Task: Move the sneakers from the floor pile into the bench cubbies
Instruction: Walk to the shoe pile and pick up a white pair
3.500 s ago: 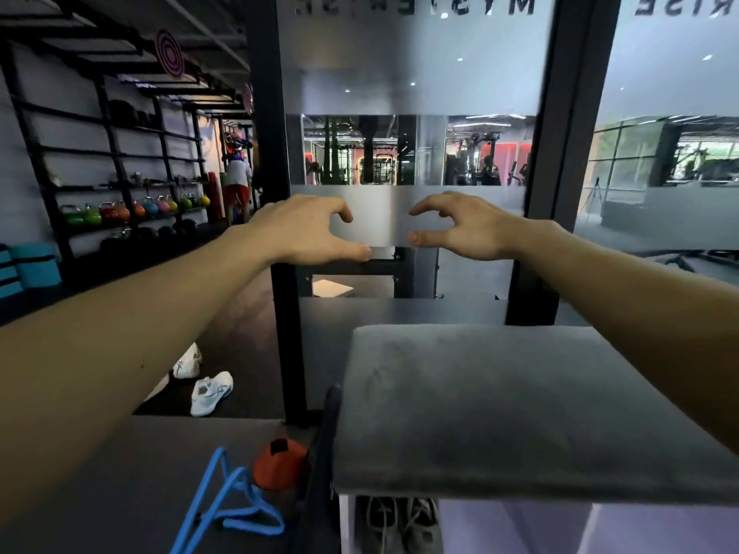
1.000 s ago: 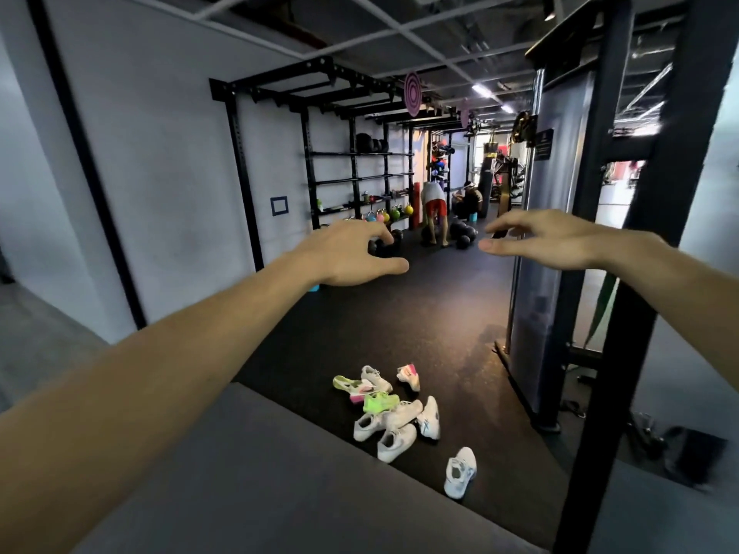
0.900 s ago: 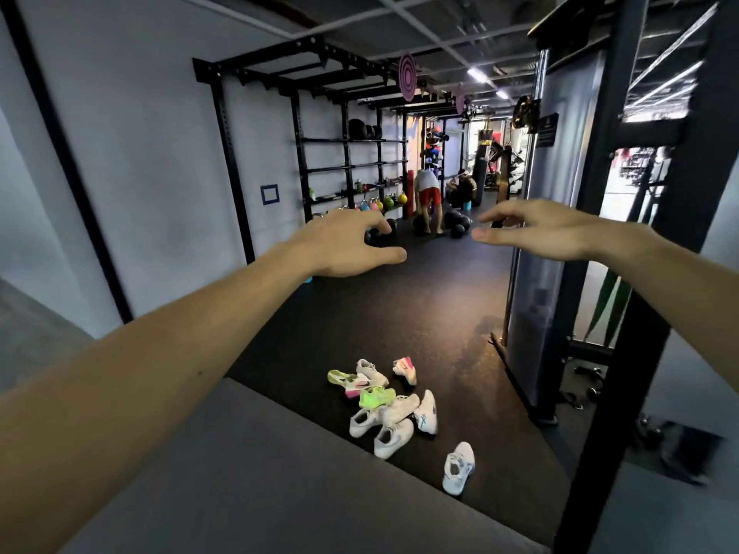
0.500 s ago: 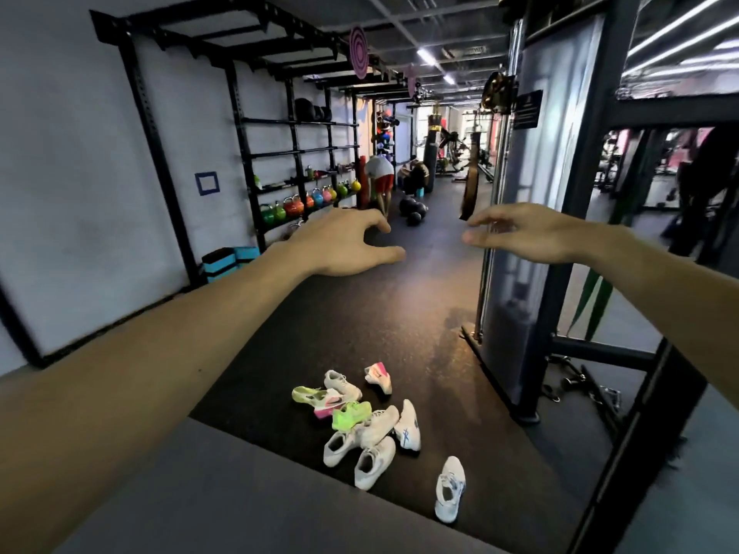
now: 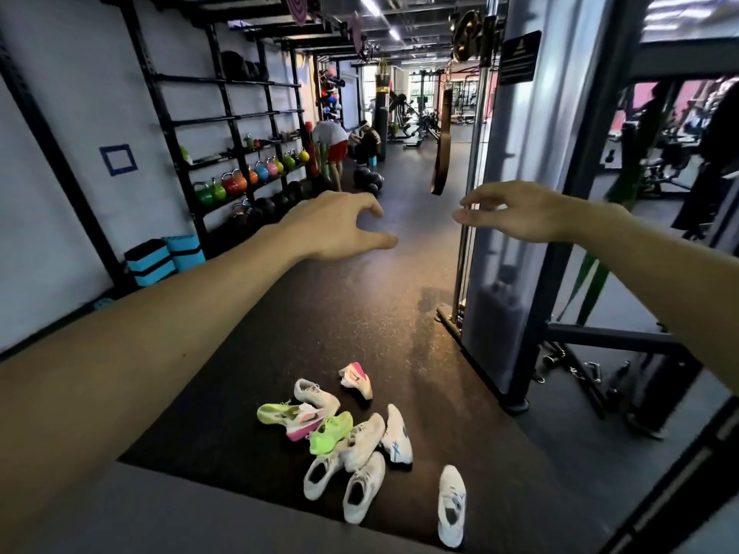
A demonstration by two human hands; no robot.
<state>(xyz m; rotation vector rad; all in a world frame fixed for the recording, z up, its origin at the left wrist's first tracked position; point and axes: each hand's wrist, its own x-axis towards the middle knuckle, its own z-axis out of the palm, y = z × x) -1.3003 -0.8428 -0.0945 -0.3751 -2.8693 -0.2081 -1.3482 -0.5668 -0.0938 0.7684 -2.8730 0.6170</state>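
- Plainly, in the head view, the left hand (image 5: 336, 225) and the right hand (image 5: 516, 211) were stretched out in front at chest height, fingers loosely curved and well apart, holding nothing.
- The loose pile of white, lime-green and pink sneakers (image 5: 344, 433) lay on the dark rubber floor (image 5: 360, 313) far below both hands; one white sneaker with blue trim (image 5: 452, 505) lay apart from it, to the right.
- The risk, as I judge it: the shoes overlapped, so lifting one could drag or tip its neighbours, and pairs could get mismatched.
- The black steel frame of the cable machine (image 5: 600, 337) stood near the pile and could catch an elbow on the reach down.
- The bench cubbies were out of view, so the free ones could not be told.
- The exact shoe count was hard to make out.
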